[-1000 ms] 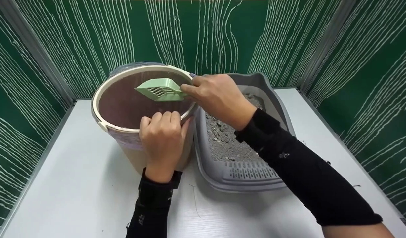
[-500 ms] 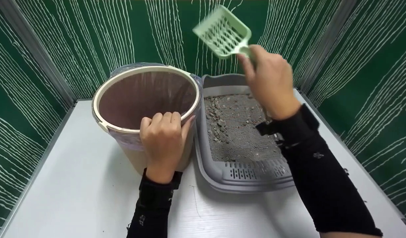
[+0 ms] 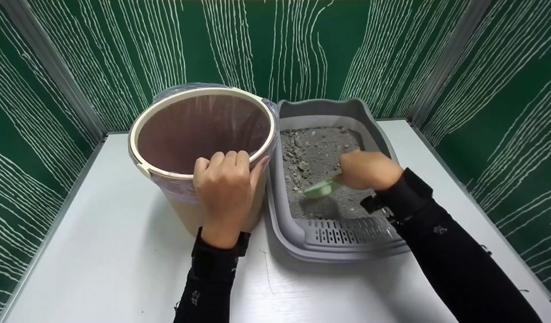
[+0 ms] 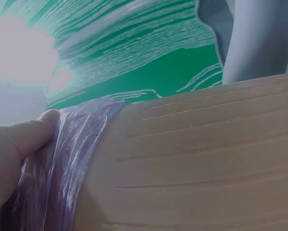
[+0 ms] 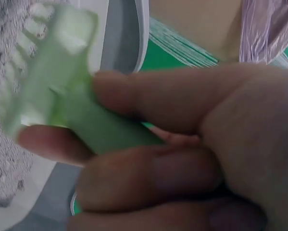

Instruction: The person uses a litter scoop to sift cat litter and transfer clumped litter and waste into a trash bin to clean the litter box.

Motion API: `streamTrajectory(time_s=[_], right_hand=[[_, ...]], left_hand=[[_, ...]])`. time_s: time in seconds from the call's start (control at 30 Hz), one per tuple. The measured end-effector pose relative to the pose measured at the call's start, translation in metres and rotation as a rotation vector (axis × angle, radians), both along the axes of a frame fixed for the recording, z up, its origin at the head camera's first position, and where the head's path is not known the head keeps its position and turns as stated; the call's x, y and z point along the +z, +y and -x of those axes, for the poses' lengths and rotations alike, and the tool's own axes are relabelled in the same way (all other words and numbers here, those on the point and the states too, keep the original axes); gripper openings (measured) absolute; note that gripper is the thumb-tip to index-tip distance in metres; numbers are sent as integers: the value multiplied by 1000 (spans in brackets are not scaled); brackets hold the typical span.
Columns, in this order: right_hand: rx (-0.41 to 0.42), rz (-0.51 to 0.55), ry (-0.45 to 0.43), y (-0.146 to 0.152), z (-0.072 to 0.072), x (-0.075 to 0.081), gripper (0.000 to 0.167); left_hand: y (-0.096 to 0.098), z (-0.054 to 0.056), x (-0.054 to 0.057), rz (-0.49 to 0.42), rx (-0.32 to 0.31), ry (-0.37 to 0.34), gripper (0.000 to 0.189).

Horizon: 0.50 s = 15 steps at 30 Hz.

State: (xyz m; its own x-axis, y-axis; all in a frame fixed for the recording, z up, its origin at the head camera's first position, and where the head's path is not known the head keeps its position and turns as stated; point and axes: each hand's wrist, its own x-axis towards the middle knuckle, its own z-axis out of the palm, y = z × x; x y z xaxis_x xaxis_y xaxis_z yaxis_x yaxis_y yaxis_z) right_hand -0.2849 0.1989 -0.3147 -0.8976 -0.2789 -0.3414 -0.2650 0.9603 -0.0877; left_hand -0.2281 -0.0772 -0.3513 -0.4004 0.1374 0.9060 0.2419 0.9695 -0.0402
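Note:
My left hand (image 3: 225, 193) grips the near rim of a beige trash can (image 3: 141, 134), fingers over the edge and thumb outside. In the left wrist view, the thumb presses a translucent purple bag (image 4: 81, 154) folded over the can's outside. My right hand (image 3: 367, 169) holds a green litter scoop (image 3: 322, 187) by its handle, low over the grey litter (image 3: 322, 143) inside a grey litter box (image 3: 277, 202). The right wrist view shows the thumb and fingers curled round the handle (image 5: 105, 125); the slotted head is blurred. Whether the scoop touches the litter I cannot tell.
Both containers stand side by side on a white table (image 3: 100, 251), the can at the left. Green panels (image 3: 262, 45) with white streaks rise behind and at both sides. Clumps (image 3: 295, 163) lie along the litter's left side.
From over the trash can, my right hand has swung the scoop up and right, then down to the litter. My left hand has kept its grip on the rim.

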Motion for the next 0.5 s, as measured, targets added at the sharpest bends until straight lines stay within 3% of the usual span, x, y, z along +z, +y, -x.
streamTrajectory(time_s=[0.2,0.33,0.5], right_hand=[[43,-8,-105,-4,-2,-20,36],[62,9,-108,-9,4,-36,38],[16,41,-80,-16,12,-52,35]], left_hand=[[-1,0,-1,4,8,-8,48],[0,0,0,15,22,-13,47],[0,0,0,8,19,-4,48]])
